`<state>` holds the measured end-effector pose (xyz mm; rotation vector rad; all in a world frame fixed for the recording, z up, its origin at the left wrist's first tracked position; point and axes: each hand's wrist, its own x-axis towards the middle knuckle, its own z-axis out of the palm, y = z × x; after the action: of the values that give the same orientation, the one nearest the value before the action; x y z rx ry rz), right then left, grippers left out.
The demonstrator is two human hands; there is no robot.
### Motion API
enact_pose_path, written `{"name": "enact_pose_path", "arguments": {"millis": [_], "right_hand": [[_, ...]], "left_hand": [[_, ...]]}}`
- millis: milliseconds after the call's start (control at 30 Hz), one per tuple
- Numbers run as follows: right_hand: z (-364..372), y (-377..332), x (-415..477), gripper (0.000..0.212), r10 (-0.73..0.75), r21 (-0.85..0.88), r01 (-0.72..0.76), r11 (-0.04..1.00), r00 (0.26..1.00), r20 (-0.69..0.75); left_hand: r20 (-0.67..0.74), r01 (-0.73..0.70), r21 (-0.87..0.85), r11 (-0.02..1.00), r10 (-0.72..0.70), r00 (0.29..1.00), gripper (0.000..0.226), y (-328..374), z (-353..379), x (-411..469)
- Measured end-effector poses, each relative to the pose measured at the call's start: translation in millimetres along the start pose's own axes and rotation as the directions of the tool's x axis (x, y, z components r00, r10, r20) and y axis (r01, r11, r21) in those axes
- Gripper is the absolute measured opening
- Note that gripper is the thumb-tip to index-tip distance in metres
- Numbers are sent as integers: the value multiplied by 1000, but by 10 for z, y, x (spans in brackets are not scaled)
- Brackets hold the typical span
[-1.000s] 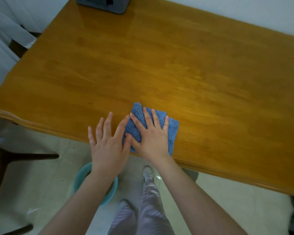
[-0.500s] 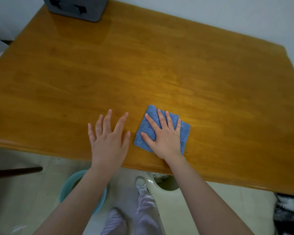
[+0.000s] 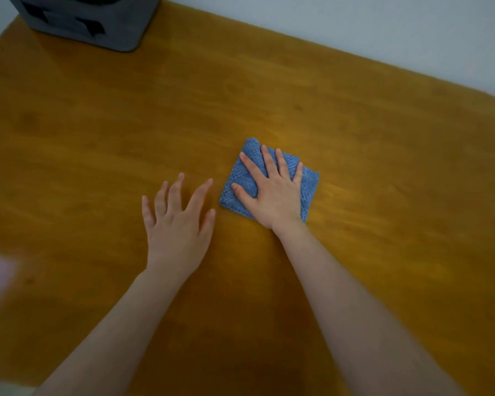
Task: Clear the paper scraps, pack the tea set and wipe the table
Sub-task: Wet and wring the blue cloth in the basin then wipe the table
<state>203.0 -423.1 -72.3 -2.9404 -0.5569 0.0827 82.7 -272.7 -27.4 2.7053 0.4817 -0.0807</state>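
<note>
Pressing blue cloth [image 3: 309,192], right hand [image 3: 272,196] lies seemingly well inside table [image 3: 383,138] edges.

A glossy orange-brown wooden table [image 3: 355,124] runs back to a pale wall [image 3: 383,30], with a folded blue knitted cloth [image 3: 309,190] lying flat near its middle and a dark grey box [image 3: 92,21] standing at its far left corner, well apart from the cloth.

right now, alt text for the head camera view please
A right hand presses flat on a folded blue cloth on a wooden table. The left hand lies open beside it, off the cloth. A grey box sits at the far left.
</note>
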Motion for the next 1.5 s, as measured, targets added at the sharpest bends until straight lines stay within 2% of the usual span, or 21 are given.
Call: {"name": "enact_pose_path", "arguments": {"millis": [400,667,900,1167,1500], "right_hand": [[-120,386,2302,68,-11,-30,10,999,1000,-20],[-218,607,3216,68,6,-26,-7,1000,999,-42],[-221,717,3216,70,1,-15,-2,1000,998,-65],[-356,1375,2944,71,135,-21,-136,991,989,-57],[-284,1186,2060,69,117,-37,-118,992,993,-33]], "left_hand": [[-49,17,3,1000,-17,999,55,533,101,1446],[-45,5,13,1000,-5,999,56,682,182,1832],[-77,-31,59,998,35,996,54,852,133,1947],[-26,-38,58,998,40,999,54,882,105,1671],[-1,-34,15,999,34,999,55,854,145,1046]]}}
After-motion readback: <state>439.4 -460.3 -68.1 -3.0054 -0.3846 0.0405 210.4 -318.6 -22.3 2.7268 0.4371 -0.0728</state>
